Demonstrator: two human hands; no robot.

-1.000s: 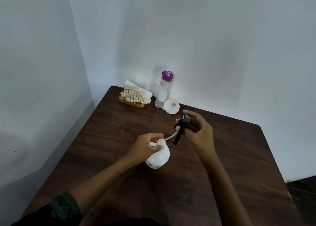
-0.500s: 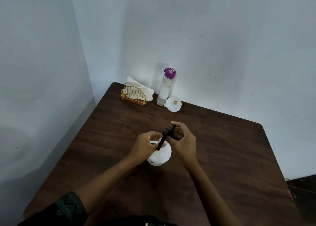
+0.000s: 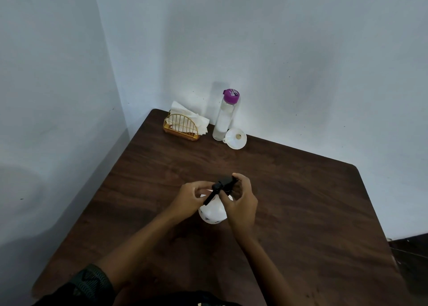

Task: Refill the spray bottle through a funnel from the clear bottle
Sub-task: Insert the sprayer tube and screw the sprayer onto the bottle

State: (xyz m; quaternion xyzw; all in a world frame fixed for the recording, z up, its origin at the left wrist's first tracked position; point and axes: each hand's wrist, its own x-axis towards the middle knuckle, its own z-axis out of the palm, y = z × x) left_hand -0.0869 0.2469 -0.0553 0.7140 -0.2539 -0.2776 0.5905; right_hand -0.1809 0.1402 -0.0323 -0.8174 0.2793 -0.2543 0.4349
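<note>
pinching spray head [image 3: 225,182] with right hand [image 3: 242,205], straight on top of spray bottle [image 3: 212,215]. gripping its neck with left hand [image 3: 188,199]. probably a twist of the head next. far behind spray bottle: funnel [image 3: 236,138] and clear bottle [image 3: 223,118], closer to right hand.
</note>
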